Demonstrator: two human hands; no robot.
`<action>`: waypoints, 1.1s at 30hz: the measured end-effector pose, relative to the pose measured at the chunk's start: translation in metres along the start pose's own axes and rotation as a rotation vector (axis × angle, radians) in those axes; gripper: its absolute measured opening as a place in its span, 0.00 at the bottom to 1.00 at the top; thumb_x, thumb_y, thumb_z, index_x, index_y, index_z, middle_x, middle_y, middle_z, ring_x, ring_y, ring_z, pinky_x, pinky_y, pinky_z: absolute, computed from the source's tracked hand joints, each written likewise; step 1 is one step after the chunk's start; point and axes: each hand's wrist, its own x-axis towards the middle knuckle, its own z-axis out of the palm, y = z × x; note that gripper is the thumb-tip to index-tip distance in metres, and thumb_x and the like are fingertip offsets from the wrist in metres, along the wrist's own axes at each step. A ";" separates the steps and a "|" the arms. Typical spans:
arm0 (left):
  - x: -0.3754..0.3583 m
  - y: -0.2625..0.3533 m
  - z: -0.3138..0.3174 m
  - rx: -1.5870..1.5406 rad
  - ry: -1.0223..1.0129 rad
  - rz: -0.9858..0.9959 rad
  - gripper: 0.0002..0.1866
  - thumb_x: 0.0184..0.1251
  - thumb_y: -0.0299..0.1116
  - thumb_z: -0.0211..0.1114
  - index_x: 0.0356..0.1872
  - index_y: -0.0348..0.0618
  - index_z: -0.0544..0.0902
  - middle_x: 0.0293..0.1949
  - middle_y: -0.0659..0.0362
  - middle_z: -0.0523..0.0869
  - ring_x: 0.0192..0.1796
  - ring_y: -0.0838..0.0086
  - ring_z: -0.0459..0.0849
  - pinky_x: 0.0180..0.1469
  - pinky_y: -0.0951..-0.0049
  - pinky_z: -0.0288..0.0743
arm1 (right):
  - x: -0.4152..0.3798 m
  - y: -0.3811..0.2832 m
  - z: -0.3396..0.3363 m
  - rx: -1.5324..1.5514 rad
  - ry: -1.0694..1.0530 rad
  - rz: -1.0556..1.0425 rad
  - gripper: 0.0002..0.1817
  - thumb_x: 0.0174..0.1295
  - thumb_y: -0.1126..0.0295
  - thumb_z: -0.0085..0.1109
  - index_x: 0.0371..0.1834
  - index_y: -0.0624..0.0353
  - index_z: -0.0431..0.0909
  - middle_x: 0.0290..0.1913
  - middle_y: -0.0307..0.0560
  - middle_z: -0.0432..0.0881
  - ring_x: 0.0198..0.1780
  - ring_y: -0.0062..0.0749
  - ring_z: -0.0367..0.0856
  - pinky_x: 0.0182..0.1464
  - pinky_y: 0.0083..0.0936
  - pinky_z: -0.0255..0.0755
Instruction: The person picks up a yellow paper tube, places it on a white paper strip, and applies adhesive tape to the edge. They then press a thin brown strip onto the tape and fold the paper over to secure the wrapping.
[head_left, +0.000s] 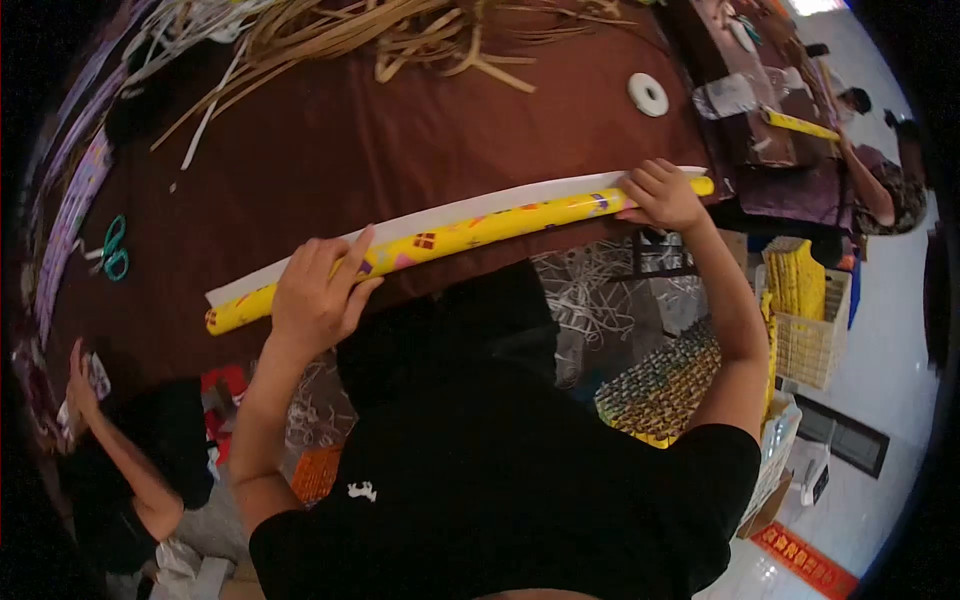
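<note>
A long yellow roll of printed wrapping paper [470, 232] lies along the near edge of a brown table [400, 140]. A white strip of its loose edge [480, 205] shows just behind it. My left hand [315, 295] rests on the roll near its left end, fingers spread over it. My right hand [660, 195] presses on the roll near its right end, fingers curled over it. Both hands hold the roll against the table.
Teal scissors [112, 248] lie at the table's left. Tan paper strips [400, 35] are piled at the far side, with a white tape ring [648, 94] nearby. Another person [130, 470] works at the lower left, another [885, 185] at the right. Baskets of yellow rolls [805, 310] stand on the floor.
</note>
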 end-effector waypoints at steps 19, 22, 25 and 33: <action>-0.007 0.018 0.011 0.183 0.057 -0.056 0.22 0.58 0.36 0.70 0.54 0.39 0.80 0.42 0.54 0.79 0.41 0.60 0.77 0.43 0.62 0.71 | -0.003 0.010 -0.007 0.333 0.422 0.485 0.18 0.64 0.58 0.59 0.43 0.64 0.78 0.39 0.54 0.80 0.42 0.52 0.79 0.42 0.38 0.74; -0.009 0.018 0.015 0.156 0.074 -0.051 0.22 0.60 0.36 0.69 0.54 0.39 0.81 0.42 0.55 0.79 0.42 0.61 0.77 0.43 0.63 0.70 | 0.027 0.038 -0.009 -0.010 0.488 0.802 0.14 0.62 0.61 0.63 0.47 0.56 0.81 0.42 0.46 0.81 0.42 0.47 0.79 0.45 0.36 0.74; -0.010 0.015 0.017 0.146 0.076 -0.046 0.21 0.61 0.38 0.69 0.54 0.40 0.81 0.42 0.56 0.79 0.41 0.61 0.78 0.42 0.63 0.71 | 0.017 0.067 0.026 -0.144 0.117 0.896 0.20 0.61 0.52 0.62 0.48 0.55 0.83 0.49 0.48 0.79 0.50 0.47 0.78 0.50 0.37 0.75; -0.011 0.015 0.018 0.182 0.107 -0.045 0.23 0.60 0.41 0.69 0.53 0.41 0.81 0.41 0.57 0.80 0.41 0.62 0.79 0.43 0.63 0.73 | 0.019 0.086 0.039 0.057 0.113 1.022 0.18 0.64 0.57 0.61 0.46 0.61 0.83 0.48 0.50 0.80 0.51 0.43 0.80 0.54 0.33 0.73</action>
